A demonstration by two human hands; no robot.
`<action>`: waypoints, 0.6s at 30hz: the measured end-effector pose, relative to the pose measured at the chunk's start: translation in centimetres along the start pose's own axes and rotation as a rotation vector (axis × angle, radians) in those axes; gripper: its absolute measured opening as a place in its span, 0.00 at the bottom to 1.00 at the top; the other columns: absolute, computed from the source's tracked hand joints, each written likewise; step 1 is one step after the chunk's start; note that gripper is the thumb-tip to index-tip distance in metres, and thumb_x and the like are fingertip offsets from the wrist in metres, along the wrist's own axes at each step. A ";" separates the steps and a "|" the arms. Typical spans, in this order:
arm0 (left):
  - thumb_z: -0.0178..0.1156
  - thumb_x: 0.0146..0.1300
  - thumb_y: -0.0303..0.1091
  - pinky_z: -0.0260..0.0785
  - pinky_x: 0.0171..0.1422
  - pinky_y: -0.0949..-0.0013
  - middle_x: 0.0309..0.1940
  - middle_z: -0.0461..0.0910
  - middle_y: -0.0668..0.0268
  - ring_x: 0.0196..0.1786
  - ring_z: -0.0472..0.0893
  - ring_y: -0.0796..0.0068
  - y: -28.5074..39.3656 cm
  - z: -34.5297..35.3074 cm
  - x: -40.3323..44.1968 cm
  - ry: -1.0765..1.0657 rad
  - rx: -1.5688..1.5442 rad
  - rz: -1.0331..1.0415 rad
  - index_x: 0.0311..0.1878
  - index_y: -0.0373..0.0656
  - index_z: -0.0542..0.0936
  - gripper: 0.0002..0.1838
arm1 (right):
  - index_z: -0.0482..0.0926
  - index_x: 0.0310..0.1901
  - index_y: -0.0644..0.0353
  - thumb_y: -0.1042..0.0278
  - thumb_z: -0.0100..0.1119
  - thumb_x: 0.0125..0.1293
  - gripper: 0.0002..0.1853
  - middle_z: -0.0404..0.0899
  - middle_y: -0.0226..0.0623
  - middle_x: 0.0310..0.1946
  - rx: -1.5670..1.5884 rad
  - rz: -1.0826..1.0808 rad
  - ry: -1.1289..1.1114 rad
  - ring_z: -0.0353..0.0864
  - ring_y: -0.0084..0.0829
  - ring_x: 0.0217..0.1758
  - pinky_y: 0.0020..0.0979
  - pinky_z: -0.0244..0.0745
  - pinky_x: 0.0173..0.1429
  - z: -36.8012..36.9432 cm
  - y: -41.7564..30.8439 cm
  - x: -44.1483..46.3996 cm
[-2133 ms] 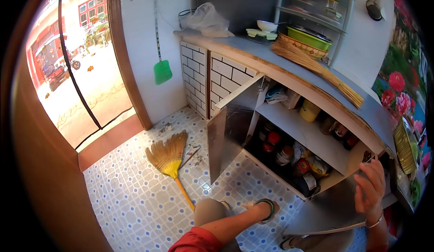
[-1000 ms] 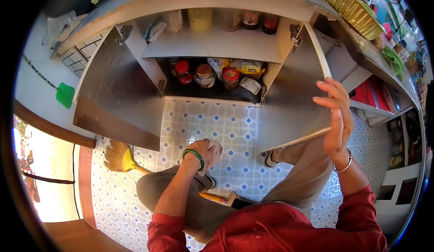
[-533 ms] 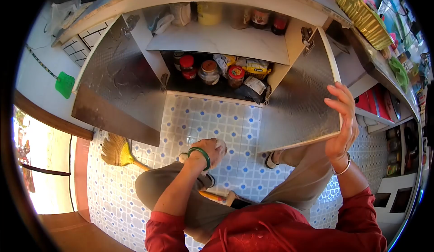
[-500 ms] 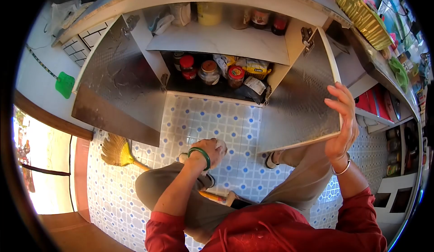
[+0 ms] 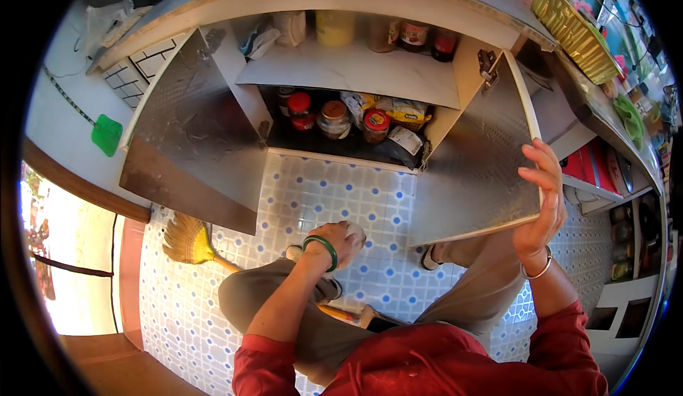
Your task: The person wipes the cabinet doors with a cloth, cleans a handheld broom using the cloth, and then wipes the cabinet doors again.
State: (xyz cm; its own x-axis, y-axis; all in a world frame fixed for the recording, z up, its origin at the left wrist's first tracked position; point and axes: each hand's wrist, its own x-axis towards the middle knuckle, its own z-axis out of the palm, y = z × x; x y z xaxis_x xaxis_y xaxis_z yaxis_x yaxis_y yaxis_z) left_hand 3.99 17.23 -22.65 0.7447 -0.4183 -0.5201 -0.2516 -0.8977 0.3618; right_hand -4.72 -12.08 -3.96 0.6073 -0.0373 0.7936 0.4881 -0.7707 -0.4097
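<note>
My left hand (image 5: 333,244), with a green bangle at its wrist, is closed around a crumpled pale cloth (image 5: 357,235) above the tiled floor. Most of the cloth is hidden by the fingers. My right hand (image 5: 541,200) rests against the outer edge of the right cabinet door (image 5: 480,158), its fingers stretched out and slightly apart. The left cabinet door (image 5: 192,136) also stands open. Between the doors, the lower shelf holds several jars, among them a red-lidded jar (image 5: 376,124), plus a dark packet (image 5: 405,146) and yellow packets (image 5: 404,111).
Jars and a yellow container (image 5: 334,28) stand on the upper shelf (image 5: 348,67). A broom (image 5: 188,238) lies on the floor at left, partly behind my knee. A green fly swatter (image 5: 107,134) hangs on the left. A gold tray (image 5: 575,32) sits on the counter at right.
The whole view has shifted slightly right and down. My left hand has turned a little, and less of the cloth shows. My right hand stays at the door edge.
</note>
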 end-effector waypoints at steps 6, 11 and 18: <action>0.53 0.67 0.49 0.72 0.58 0.59 0.49 0.81 0.50 0.50 0.82 0.54 -0.7 -0.6 0.4 0.092 -0.283 0.013 0.62 0.40 0.73 0.27 | 0.77 0.40 0.64 0.60 0.28 0.74 0.23 0.76 0.50 0.53 -0.011 -0.040 0.001 0.68 0.49 0.66 0.46 0.61 0.69 0.0 0.2 -0.1; 0.59 0.68 0.44 0.73 0.54 0.69 0.45 0.82 0.58 0.47 0.81 0.69 0.4 -2.6 -1.3 -0.028 -1.299 0.059 0.58 0.35 0.75 0.23 | 0.78 0.39 0.66 0.61 0.28 0.73 0.24 0.78 0.50 0.50 -0.034 -0.043 0.041 0.71 0.49 0.63 0.44 0.65 0.65 0.1 -0.1 0.0; 0.55 0.71 0.43 0.74 0.58 0.60 0.52 0.79 0.56 0.53 0.81 0.63 0.1 -3.9 -1.4 -0.151 -1.605 0.086 0.59 0.35 0.71 0.23 | 0.79 0.37 0.66 0.68 0.36 0.70 0.18 0.80 0.48 0.47 0.015 -0.107 0.048 0.73 0.50 0.61 0.43 0.64 0.65 -0.6 0.0 0.3</action>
State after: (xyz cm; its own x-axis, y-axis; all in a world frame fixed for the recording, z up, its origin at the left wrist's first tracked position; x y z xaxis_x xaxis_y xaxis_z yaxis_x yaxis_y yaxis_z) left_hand 5.32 18.25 -18.83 0.6741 -0.5534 -0.4892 0.6586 0.1504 0.7373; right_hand -4.93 -12.45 -3.42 0.5206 0.0139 0.8537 0.5578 -0.7625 -0.3278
